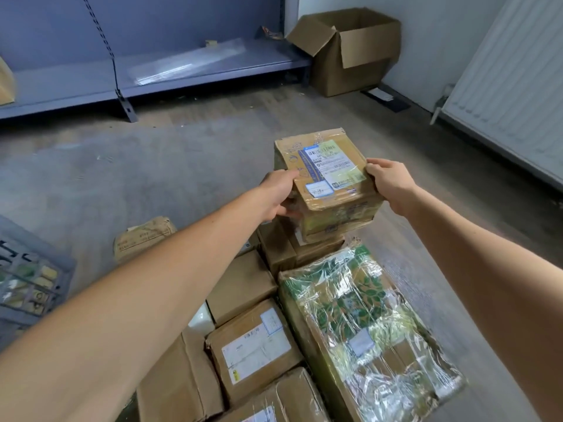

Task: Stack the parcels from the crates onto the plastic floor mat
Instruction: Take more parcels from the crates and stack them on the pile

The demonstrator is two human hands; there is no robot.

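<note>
Cardboard parcel (327,178), taped, labelled, gripped by left hand (278,194), right hand (388,182).

From my remote seat I see two bare hands, the left hand (278,193) and the right hand (390,181), each on a bare wrist. The left forearm (170,269) and the right forearm (475,239) are uncovered along all that shows of them, lean and smooth. The wide lens swells both near the camera. Fingernails are too small for me to judge.
</note>
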